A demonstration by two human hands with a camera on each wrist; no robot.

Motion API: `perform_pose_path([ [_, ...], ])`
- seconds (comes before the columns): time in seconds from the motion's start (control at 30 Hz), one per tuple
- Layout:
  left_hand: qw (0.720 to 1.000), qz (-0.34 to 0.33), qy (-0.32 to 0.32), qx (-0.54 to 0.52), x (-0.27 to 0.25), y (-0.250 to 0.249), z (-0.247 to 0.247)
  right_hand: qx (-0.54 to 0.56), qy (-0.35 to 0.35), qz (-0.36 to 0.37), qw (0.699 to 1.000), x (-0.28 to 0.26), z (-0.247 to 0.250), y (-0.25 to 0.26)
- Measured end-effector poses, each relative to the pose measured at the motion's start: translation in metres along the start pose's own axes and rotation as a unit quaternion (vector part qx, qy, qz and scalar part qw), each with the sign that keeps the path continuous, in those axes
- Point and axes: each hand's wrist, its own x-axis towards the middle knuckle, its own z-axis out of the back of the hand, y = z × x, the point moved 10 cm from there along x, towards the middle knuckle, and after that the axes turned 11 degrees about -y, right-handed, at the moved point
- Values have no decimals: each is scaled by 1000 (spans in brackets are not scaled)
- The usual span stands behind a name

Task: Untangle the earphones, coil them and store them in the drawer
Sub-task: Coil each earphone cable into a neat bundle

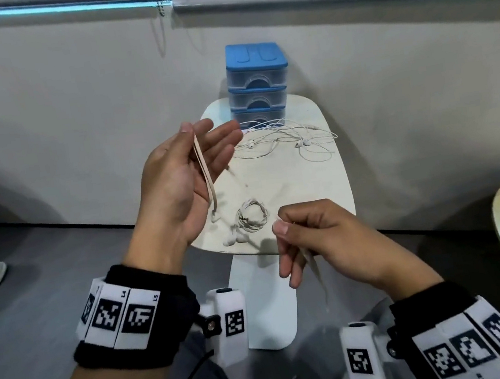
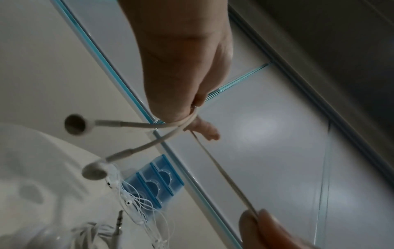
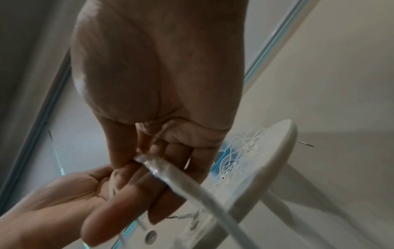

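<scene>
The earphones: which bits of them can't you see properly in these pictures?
- Held cable: head view, motion blur smears it below the right hand.
- Its plug: hidden or out of frame in all views.
- Tangled pile: too small to count.
- Drawers: closed, contents unclear.

Head view high, facing down over both hands, wrist views close under each palm, all sharing the blue drawer unit [image 1: 257,80] upper centre
</scene>
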Motion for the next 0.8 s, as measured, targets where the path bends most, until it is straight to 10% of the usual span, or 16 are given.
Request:
perform_pose_path([
  [0.5,981,-63,-62,172,8,16,18,-37,114,3,993,1,-25,47],
  [0.8,935,27,214,283,-41,40,-28,-78,-42,57,994,34,68,80],
])
